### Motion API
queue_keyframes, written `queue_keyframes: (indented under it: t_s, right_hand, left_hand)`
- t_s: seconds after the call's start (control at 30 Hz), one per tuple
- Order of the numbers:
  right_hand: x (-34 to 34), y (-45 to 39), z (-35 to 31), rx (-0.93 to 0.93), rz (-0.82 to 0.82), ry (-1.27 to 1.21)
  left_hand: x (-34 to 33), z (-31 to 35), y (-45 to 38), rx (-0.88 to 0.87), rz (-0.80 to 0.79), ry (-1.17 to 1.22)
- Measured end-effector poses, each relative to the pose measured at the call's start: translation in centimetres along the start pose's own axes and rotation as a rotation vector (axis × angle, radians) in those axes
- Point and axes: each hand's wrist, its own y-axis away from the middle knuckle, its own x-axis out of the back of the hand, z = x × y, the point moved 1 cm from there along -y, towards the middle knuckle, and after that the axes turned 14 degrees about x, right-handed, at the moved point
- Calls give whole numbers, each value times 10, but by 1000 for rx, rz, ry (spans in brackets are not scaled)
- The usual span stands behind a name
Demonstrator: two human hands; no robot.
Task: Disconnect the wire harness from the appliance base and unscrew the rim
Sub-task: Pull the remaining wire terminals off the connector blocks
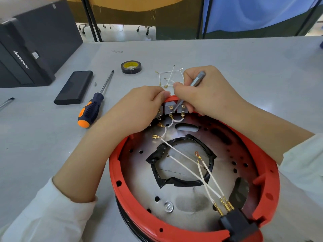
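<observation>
The appliance base [188, 198] lies upside down before me, a metal plate inside a red rim [136, 213]. White harness wires [185, 168] with gold terminals cross the plate to a black plug socket [239, 226]. Grey switch blocks [168, 109] sit at the rim's far edge. My left hand [138, 109] pinches the far rim beside the switches. My right hand [208, 91] grips a thin metal screwdriver bit [195, 81], its tip down at a switch terminal.
A blue and orange screwdriver [94, 105] lies left of the base, next to a black flat box [74, 87]. A tape roll [131, 67] and a loose bundle of white wires [170, 76] lie beyond my hands. A black computer case [33, 41] stands far left.
</observation>
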Motion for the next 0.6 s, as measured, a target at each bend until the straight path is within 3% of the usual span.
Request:
queue_keyframes:
  t_s: [0.37, 0.6]
  right_hand:
    - [4, -13, 0, -90, -168, -43]
    - [2, -15, 1, -100, -170, -39]
  left_hand:
    - [1, 1, -1, 19, -8, -39]
    - [1, -1, -2, 19, -8, -21]
